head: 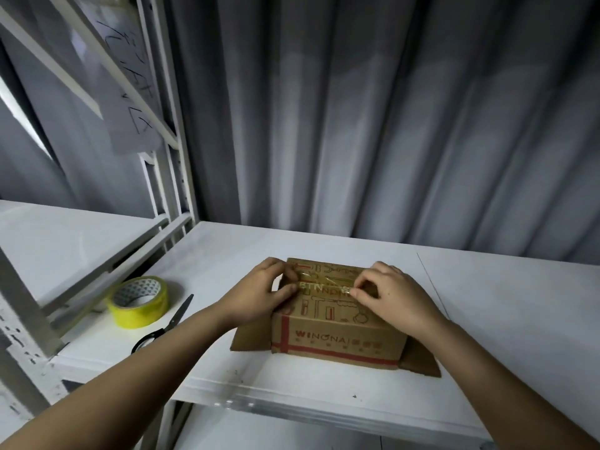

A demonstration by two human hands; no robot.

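Half done, at a guess, with the taping of the cardboard box [337,339]. Stands about midway across the white table [487,319], printed side toward the near edge, top flaps shut along a left-to-right seam. Already carries a strip of clear tape [328,282] along that seam, wrinkled and glinting between the hands, not yet flat.

Grips the left end of the top with the left hand [259,297], fingers curled over the far-left corner and thumb laid on the tape. Pinches the right end of the strip with the right hand [393,297], thumb and forefinger closed on it, other fingers loosely curled. Cannot tell for certain whether laying the strip down or lifting it. Reads more like smoothing down.

Still to do, in that case: rub out the wrinkles and fold the ends over the sides. Shows the bottom untouched as well, with a left flap [251,339] and a right flap [420,362] splayed out on the table, so probably needs turning over and taping there too.

Has supplies within reach at the left: a yellow tape roll [139,302] lying flat, black-handled scissors [165,324] just beside it on the near side.
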